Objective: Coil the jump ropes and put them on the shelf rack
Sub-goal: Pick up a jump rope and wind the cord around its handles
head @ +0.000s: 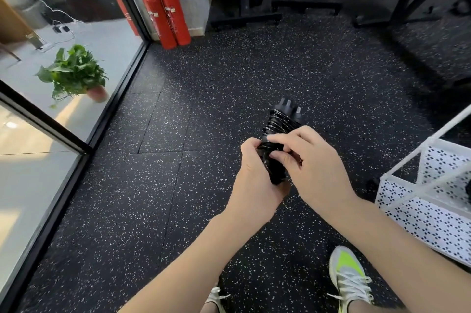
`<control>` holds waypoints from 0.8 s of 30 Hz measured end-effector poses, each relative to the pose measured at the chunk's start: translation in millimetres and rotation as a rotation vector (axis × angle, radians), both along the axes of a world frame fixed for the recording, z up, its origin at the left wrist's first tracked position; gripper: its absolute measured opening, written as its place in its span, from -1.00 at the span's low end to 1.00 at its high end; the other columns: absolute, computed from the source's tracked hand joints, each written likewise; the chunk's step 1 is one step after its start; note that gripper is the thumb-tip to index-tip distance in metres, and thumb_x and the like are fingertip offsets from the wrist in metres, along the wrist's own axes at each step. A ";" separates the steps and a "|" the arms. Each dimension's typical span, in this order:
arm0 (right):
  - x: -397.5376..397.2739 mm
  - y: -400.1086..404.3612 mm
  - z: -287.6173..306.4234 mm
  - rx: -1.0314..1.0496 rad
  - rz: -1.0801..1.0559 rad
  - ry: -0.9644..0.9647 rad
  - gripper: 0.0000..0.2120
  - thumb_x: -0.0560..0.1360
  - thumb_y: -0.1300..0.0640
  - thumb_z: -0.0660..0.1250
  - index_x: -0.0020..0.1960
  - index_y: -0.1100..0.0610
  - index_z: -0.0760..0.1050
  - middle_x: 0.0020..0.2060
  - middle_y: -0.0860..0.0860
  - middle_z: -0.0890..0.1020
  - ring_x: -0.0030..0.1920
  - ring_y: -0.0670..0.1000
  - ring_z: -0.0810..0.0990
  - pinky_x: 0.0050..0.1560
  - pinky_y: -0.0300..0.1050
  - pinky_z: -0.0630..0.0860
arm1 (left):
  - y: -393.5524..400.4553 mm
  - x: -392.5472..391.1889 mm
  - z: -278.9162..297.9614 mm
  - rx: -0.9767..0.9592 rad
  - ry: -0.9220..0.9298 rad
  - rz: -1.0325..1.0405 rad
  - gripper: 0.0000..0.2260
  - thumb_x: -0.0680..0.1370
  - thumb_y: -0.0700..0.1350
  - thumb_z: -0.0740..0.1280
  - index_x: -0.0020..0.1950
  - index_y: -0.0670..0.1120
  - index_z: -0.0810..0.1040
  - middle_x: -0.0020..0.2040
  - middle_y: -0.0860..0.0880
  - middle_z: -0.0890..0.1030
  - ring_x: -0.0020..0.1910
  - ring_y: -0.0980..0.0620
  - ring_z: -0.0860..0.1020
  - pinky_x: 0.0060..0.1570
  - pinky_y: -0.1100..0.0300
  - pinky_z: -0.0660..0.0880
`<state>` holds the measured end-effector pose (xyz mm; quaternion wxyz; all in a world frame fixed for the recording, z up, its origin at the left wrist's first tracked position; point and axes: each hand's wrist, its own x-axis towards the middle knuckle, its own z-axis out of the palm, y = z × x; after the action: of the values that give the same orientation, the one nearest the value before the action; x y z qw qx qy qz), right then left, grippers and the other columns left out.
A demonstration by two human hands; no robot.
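Observation:
A black jump rope (279, 124) is held in front of me above the speckled floor, its two handles side by side and its thin cord wound in tight turns around them. My left hand (253, 180) grips the lower part of the handles from the left. My right hand (309, 162) comes in from the right, thumb and fingertips pinching the cord against the handles. The handle tops stick out above both hands. The white perforated shelf rack (430, 213) stands at the right edge, only partly in view.
Black rubber gym flooring runs all around. Two red fire extinguishers (167, 15) stand by the far wall. A glass partition with a black frame (84, 139) lines the left side, a potted plant (76, 73) behind it. Black equipment stands (247, 17) sit at the back. My shoes (349, 277) are below.

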<state>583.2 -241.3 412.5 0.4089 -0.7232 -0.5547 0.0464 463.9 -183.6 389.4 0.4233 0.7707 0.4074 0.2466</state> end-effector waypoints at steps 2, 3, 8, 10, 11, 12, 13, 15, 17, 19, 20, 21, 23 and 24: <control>-0.8 1.0 0.0 0.001 -0.037 0.048 -0.83 0.49 0.12 0.50 0.06 -0.06 0.64 -0.08 -0.25 0.44 -0.10 -0.19 0.49 -0.12 -0.16 0.54 | -1.0 0.8 -4.6 0.055 -0.004 -0.012 -0.36 0.45 -0.24 0.49 0.30 0.13 0.17 0.10 0.06 0.48 -0.02 0.07 0.54 -0.10 0.23 0.51; -1.4 1.1 1.0 -0.021 -0.055 0.070 -0.87 0.49 0.09 0.50 0.00 -0.06 0.62 -0.10 -0.22 0.47 -0.11 -0.16 0.51 -0.09 -0.10 0.56 | 0.1 0.7 -8.6 0.085 -0.018 -0.019 -0.34 0.43 -0.26 0.51 0.24 0.17 0.16 0.07 0.08 0.49 -0.08 0.08 0.55 -0.16 0.18 0.54; 2.8 2.6 7.2 -0.208 -0.060 -0.005 -0.88 0.51 -0.05 0.45 -0.10 -0.07 0.53 -0.19 -0.17 0.51 -0.18 -0.11 0.53 -0.07 -0.04 0.55 | 3.9 -0.9 -16.3 0.007 -0.037 -0.046 -0.37 0.46 -0.28 0.47 0.30 0.10 0.16 0.07 0.06 0.49 -0.11 0.12 0.51 -0.18 0.17 0.55; 7.8 3.3 8.3 -0.200 -0.009 0.053 -0.88 0.48 0.01 0.48 -0.16 -0.06 0.54 -0.24 -0.16 0.54 -0.23 -0.14 0.53 -0.11 -0.10 0.56 | 3.7 -2.4 -14.0 0.009 -0.039 -0.065 -0.38 0.46 -0.30 0.46 0.25 0.10 0.14 -0.01 0.07 0.48 -0.21 0.16 0.49 -0.29 0.29 0.46; 9.9 3.2 8.5 -0.199 0.001 0.082 -0.87 0.47 0.04 0.48 -0.18 -0.06 0.54 -0.26 -0.16 0.55 -0.24 -0.15 0.53 -0.13 -0.14 0.55 | 2.9 -2.4 -10.6 -0.013 -0.040 -0.082 -0.39 0.47 -0.32 0.45 0.22 0.11 0.12 -0.03 0.06 0.48 -0.25 0.16 0.48 -0.31 0.31 0.44; 11.7 2.9 7.7 -0.197 0.006 0.092 -0.87 0.46 0.06 0.48 -0.19 -0.06 0.53 -0.27 -0.15 0.55 -0.24 -0.15 0.52 -0.15 -0.18 0.52 | 2.9 -2.6 -7.4 -0.066 -0.070 -0.111 -0.39 0.47 -0.35 0.44 0.19 0.12 0.12 -0.04 0.04 0.48 -0.27 0.16 0.47 -0.33 0.31 0.44; 13.6 2.2 7.1 -0.192 0.007 0.088 -0.86 0.45 0.09 0.48 -0.19 -0.05 0.53 -0.27 -0.14 0.54 -0.24 -0.14 0.51 -0.17 -0.23 0.49 | 4.0 -3.7 -4.3 -0.141 -0.112 -0.150 -0.39 0.47 -0.37 0.44 0.16 0.14 0.13 -0.02 0.01 0.48 -0.28 0.18 0.48 -0.34 0.30 0.44; 17.5 1.1 6.0 -0.178 0.003 0.092 -0.85 0.44 0.12 0.47 -0.18 -0.04 0.52 -0.27 -0.13 0.53 -0.22 -0.12 0.51 -0.20 -0.33 0.42 | 6.6 -4.8 1.2 -0.310 -0.196 -0.222 -0.39 0.47 -0.34 0.41 0.21 0.18 0.15 0.07 -0.02 0.46 -0.26 0.20 0.49 -0.26 0.23 0.48; 20.4 -0.4 7.1 -0.162 -0.002 0.112 -0.85 0.43 0.13 0.48 -0.18 -0.03 0.51 -0.27 -0.13 0.53 -0.20 -0.12 0.52 -0.20 -0.35 0.43 | 9.3 -5.8 4.5 -0.468 -0.295 -0.247 -0.51 0.50 -0.21 0.36 0.29 0.11 0.20 0.14 -0.04 0.45 -0.13 0.14 0.54 -0.04 0.11 0.57; 20.8 -2.1 8.9 -0.146 0.001 0.125 -0.85 0.43 0.11 0.48 -0.18 -0.01 0.51 -0.28 -0.13 0.54 -0.20 -0.12 0.52 -0.20 -0.30 0.45 | 11.5 -4.9 4.2 -0.590 -0.405 -0.215 -0.64 0.57 -0.07 0.28 0.32 0.06 0.26 0.16 -0.05 0.47 -0.02 0.07 0.59 0.17 -0.09 0.60; 19.7 -2.7 9.7 -0.141 0.005 0.128 -0.84 0.43 0.10 0.49 -0.19 -0.01 0.50 -0.29 -0.12 0.53 -0.21 -0.10 0.52 -0.21 -0.26 0.46 | 12.5 -3.9 4.2 -0.610 -0.423 -0.199 -0.68 0.60 -0.02 0.25 0.32 0.05 0.28 0.15 -0.05 0.47 0.00 0.05 0.60 0.21 -0.18 0.59; 18.2 -3.2 10.1 -0.133 0.009 0.125 -0.83 0.44 0.10 0.48 -0.20 0.00 0.48 -0.30 -0.11 0.52 -0.22 -0.09 0.50 -0.24 -0.23 0.45 | 12.9 -2.7 4.4 -0.602 -0.423 -0.191 -0.71 0.61 0.01 0.22 0.31 0.07 0.30 0.14 -0.06 0.49 0.00 0.04 0.59 0.22 -0.24 0.57; 16.1 -3.3 9.7 -0.119 0.007 0.114 -0.79 0.44 0.14 0.46 -0.21 0.03 0.42 -0.33 -0.11 0.47 -0.27 -0.07 0.46 -0.30 -0.21 0.39 | 12.4 -0.5 4.2 -0.602 -0.433 -0.180 -0.77 0.62 0.00 0.22 0.27 0.08 0.34 0.10 -0.05 0.52 -0.03 0.03 0.60 0.20 -0.30 0.57; 15.9 -2.8 9.5 -0.122 0.001 0.116 -0.77 0.45 0.15 0.45 -0.21 0.03 0.38 -0.34 -0.11 0.45 -0.29 -0.07 0.44 -0.33 -0.23 0.35 | 12.0 0.4 4.5 -0.618 -0.452 -0.172 -0.80 0.62 -0.01 0.22 0.24 0.08 0.36 0.08 -0.05 0.54 -0.03 0.02 0.61 0.18 -0.32 0.57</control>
<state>599.1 -244.1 421.9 0.3953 -0.7428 -0.5265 0.1219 464.2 -171.6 393.9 0.7336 0.5646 0.2928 0.2393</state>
